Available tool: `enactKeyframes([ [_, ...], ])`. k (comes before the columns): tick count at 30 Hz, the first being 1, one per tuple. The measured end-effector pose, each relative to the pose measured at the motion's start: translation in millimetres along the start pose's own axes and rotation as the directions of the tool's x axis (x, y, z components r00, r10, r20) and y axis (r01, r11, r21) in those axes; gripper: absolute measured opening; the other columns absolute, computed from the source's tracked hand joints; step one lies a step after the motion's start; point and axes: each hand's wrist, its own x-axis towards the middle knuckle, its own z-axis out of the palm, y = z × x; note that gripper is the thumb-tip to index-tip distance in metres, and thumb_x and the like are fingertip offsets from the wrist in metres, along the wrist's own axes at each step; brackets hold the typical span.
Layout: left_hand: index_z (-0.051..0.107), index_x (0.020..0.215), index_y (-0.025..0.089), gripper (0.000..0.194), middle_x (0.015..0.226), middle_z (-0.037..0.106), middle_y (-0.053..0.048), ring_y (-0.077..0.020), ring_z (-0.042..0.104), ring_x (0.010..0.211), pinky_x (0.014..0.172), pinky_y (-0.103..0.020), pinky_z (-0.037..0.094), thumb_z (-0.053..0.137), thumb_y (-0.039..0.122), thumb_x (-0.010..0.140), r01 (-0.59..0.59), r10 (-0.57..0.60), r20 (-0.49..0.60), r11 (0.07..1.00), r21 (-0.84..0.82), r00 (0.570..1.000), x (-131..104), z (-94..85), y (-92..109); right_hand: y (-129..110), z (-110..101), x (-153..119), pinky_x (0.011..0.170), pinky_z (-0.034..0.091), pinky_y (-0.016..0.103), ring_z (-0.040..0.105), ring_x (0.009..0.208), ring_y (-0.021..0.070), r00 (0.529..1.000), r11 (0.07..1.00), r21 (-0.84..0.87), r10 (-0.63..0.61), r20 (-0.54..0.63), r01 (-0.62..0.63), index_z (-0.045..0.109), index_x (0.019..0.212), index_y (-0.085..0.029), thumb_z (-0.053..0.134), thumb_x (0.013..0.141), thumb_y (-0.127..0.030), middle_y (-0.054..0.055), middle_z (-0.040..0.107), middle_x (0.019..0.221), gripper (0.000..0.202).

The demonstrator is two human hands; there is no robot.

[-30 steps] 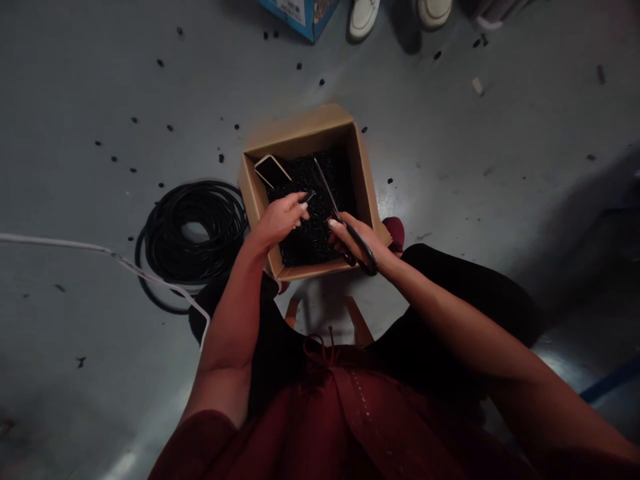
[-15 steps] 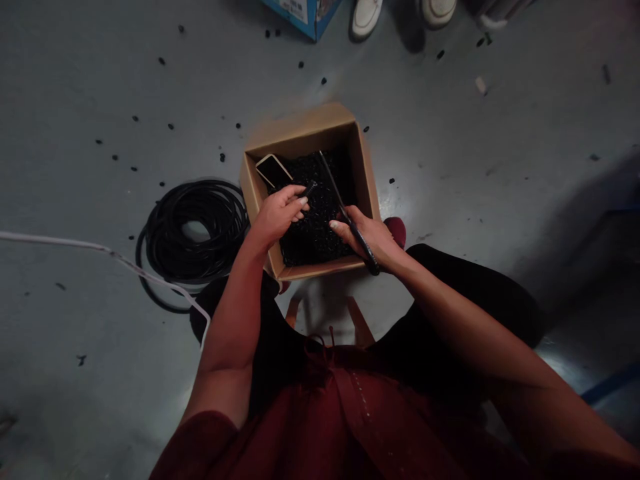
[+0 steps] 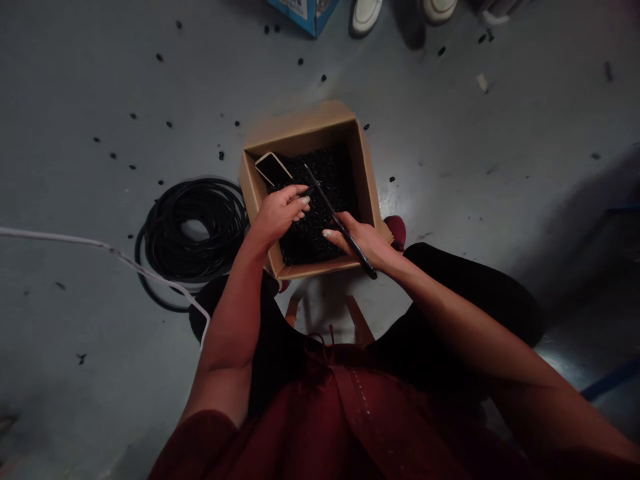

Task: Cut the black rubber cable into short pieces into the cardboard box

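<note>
Over the cardboard box (image 3: 370, 167), my left hand (image 3: 280, 212) pinches a short black tube-like piece (image 3: 308, 191) between thumb and fingertips. My right hand (image 3: 361, 240) grips long, narrow scissors (image 3: 325, 197), seen nearly edge-on. Their black handle runs across the base of my thumb, and the blades point away from me, to the upper left. The blade tip lies close by the black piece; whether they touch I cannot tell. Beneath both hands, a heap of small shiny black pieces (image 3: 320, 233) fills the lower box. A dark, pale-rimmed rectangular object (image 3: 273, 169) leans in its far left corner.
A coil of black hose (image 3: 160, 247) lies on the floor left of the box. A pale cable (image 3: 135, 265) crosses to my left knee. Small black bits (image 3: 169, 125) are scattered about. Beyond stand a blue box (image 3: 300, 17) and another person's white shoes (image 3: 366, 17).
The scissors have swung to the left, their tip now nearer my left fingertips, and they look narrower. Less of the black piece shows. My left hand has barely moved.
</note>
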Motion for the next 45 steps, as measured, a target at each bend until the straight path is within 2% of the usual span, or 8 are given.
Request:
enactKeyframes([
  [12, 0.066, 0.126, 0.013, 0.040, 0.091, 0.074, -0.006, -0.0111, 0.064, 0.074, 0.071, -0.023, 0.053, 0.055, 0.027, 0.090, -0.004, 0.001, 0.037, 0.997, 0.078, 0.999, -2.4, -2.9, 1.9, 2.1, 0.4, -0.8, 0.076, 0.046, 0.036, 0.065, 0.093, 0.0295, 0.999, 0.990, -0.133, -0.034, 0.025, 0.037, 0.050, 0.118, -0.021, 0.051, 0.094, -0.057, 0.011, 0.068, 0.103, 0.043],
  [21, 0.066, 0.130, 0.011, 0.044, 0.092, 0.075, -0.007, -0.0123, 0.066, 0.076, 0.077, -0.026, 0.056, 0.055, 0.027, 0.090, -0.014, -0.002, 0.125, 0.991, 0.131, 0.992, -3.2, -5.1, 4.0, 7.9, 1.2, 0.3, 0.082, 0.047, 0.041, 0.063, 0.102, 0.0315, 0.997, 0.990, -0.119, -0.068, 0.027, 0.071, 0.050, 0.121, -0.020, 0.050, 0.094, -0.058, 0.014, 0.064, 0.113, 0.047],
  [27, 0.067, 0.130, 0.010, 0.045, 0.091, 0.075, -0.007, -0.0123, 0.065, 0.074, 0.076, -0.026, 0.055, 0.055, 0.028, 0.090, -0.022, -0.002, 0.157, 0.988, 0.154, 0.988, -5.4, -2.1, 6.8, 10.7, 8.6, 3.0, 0.089, 0.047, 0.043, 0.059, 0.111, 0.0318, 0.995, 0.996, -0.039, -0.078, -0.056, 0.076, 0.048, 0.124, -0.020, 0.055, 0.091, -0.054, 0.015, 0.063, 0.119, 0.048],
  [35, 0.065, 0.128, 0.009, 0.043, 0.090, 0.073, -0.006, -0.0115, 0.063, 0.073, 0.073, -0.025, 0.053, 0.052, 0.026, 0.091, -0.031, 0.012, 0.149, 0.992, 0.121, 0.989, -5.1, 1.8, 4.4, 4.1, 9.0, 3.7, 0.076, 0.044, 0.037, 0.062, 0.088, 0.0266, 0.999, 0.999, 0.038, -0.001, -0.051, 0.003, 0.052, 0.110, -0.021, 0.046, 0.093, -0.050, 0.010, 0.066, 0.098, 0.034],
  [38, 0.066, 0.120, 0.010, 0.037, 0.090, 0.072, -0.006, -0.0117, 0.063, 0.074, 0.073, -0.025, 0.051, 0.051, 0.030, 0.092, -0.038, 0.023, 0.172, 0.996, 0.085, 0.985, -6.5, 1.7, 5.5, 4.2, 6.6, 4.7, 0.073, 0.042, 0.035, 0.060, 0.082, 0.0252, 0.997, 0.999, 0.051, -0.010, -0.075, 0.014, 0.052, 0.106, -0.021, 0.047, 0.091, -0.052, 0.008, 0.065, 0.093, 0.034],
  [40, 0.068, 0.106, 0.011, 0.031, 0.087, 0.070, -0.006, -0.0118, 0.062, 0.073, 0.072, -0.025, 0.050, 0.051, 0.034, 0.093, -0.046, 0.026, 0.215, 0.995, 0.088, 0.976, -7.3, 0.0, 6.3, 4.8, 4.7, 5.3, 0.071, 0.041, 0.034, 0.059, 0.080, 0.0248, 0.996, 0.998, 0.059, -0.022, -0.088, 0.027, 0.051, 0.104, -0.021, 0.048, 0.090, -0.053, 0.008, 0.065, 0.091, 0.035],
  [45, 0.062, 0.083, 0.015, 0.024, 0.077, 0.066, -0.002, -0.0103, 0.056, 0.064, 0.066, -0.025, 0.045, 0.052, 0.034, 0.092, -0.051, 0.012, 0.269, 0.989, 0.138, 0.963, -8.1, -5.7, 7.6, 6.3, 1.7, 5.2, 0.067, 0.038, 0.032, 0.057, 0.074, 0.0230, 0.995, 0.998, 0.064, -0.008, -0.099, 0.015, 0.051, 0.101, -0.021, 0.049, 0.089, -0.051, 0.005, 0.062, 0.083, 0.032],
])
